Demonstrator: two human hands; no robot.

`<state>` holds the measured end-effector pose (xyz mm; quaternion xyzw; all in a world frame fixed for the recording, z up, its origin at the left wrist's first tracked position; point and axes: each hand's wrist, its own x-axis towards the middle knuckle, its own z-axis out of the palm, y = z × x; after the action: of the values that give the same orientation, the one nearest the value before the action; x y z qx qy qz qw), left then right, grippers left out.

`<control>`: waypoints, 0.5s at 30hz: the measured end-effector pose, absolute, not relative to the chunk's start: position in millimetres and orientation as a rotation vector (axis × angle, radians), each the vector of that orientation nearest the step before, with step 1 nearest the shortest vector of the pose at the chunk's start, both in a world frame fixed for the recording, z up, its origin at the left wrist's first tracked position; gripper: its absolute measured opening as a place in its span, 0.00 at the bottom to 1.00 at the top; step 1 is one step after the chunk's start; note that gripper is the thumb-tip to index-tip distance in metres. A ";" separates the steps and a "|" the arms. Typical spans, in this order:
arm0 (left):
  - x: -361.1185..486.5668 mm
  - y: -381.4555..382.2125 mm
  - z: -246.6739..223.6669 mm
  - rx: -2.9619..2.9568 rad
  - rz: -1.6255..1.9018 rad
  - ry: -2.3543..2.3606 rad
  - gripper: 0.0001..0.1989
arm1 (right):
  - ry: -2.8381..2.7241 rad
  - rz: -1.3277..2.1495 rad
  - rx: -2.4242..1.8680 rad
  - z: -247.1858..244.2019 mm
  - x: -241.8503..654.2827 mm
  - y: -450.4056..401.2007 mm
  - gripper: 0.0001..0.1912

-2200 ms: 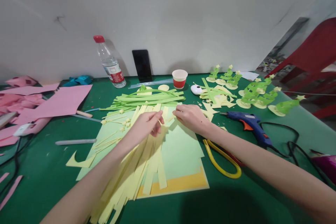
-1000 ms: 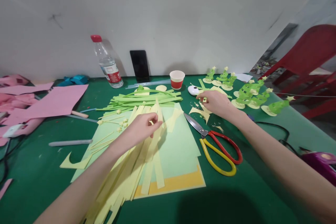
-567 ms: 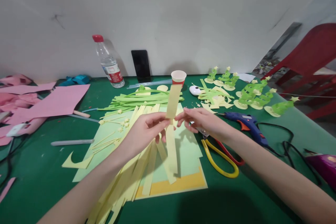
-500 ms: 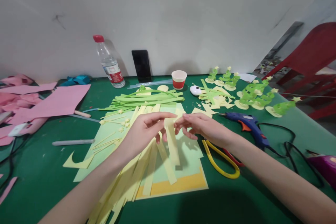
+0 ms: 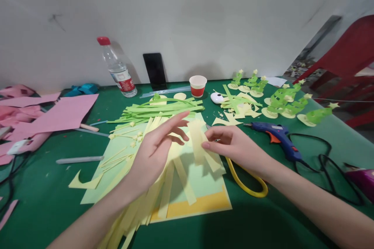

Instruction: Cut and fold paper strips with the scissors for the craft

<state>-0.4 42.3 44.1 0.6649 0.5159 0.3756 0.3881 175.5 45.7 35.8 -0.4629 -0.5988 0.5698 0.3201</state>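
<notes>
My right hand (image 5: 230,142) pinches a pale yellow paper strip (image 5: 197,146), which hangs in a folded or looped shape over the light green sheets (image 5: 204,186); its exact form is blurred. Just left of the strip, my left hand (image 5: 159,148) has its fingers apart and holds nothing. Under and below my left hand lies a fan of yellow strips (image 5: 146,202). Small yellow stars (image 5: 137,139) and thin strips rest left of my left hand. Yellow-handled scissors (image 5: 248,186) lie partly beneath my right hand.
Green strips (image 5: 163,109) lie behind the hands, with a paper cup (image 5: 198,86), phone (image 5: 154,72) and bottle (image 5: 119,72) by the wall. At right are green spirals (image 5: 277,103) and a blue glue gun (image 5: 276,136). Pink paper (image 5: 67,113) covers the left side.
My left hand has let go of the strip and opened, moving slightly left. My right hand has moved a little right and turned, with the strip still held. The view has shifted slightly.
</notes>
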 end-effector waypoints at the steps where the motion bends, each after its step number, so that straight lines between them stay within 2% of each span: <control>1: -1.5 43.7 43.1 1.651 0.981 1.295 0.24 | -1.585 1.475 -1.221 38.3 177.2 45.3 0.07; 5: -4.3 49.9 41.7 1.461 0.979 1.165 0.16 | -1.738 1.441 -1.232 44.6 181.8 43.8 0.06; 10: -4.3 51.9 45.4 1.395 0.663 1.129 0.10 | -1.981 1.435 -1.244 45.9 183.3 42.1 0.05; 13: -3.6 49.5 46.3 1.406 0.624 1.113 0.02 | -1.994 1.424 -1.231 46.7 184.1 41.2 0.06; 15: -3.7 48.3 46.0 1.396 0.701 1.123 0.06 | -1.997 1.412 -1.196 47.5 184.8 40.5 0.07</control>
<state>-3.7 48.3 46.0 0.5953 0.4790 0.2990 0.5717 184.8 40.5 47.5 -0.4296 -0.7175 0.5074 0.2079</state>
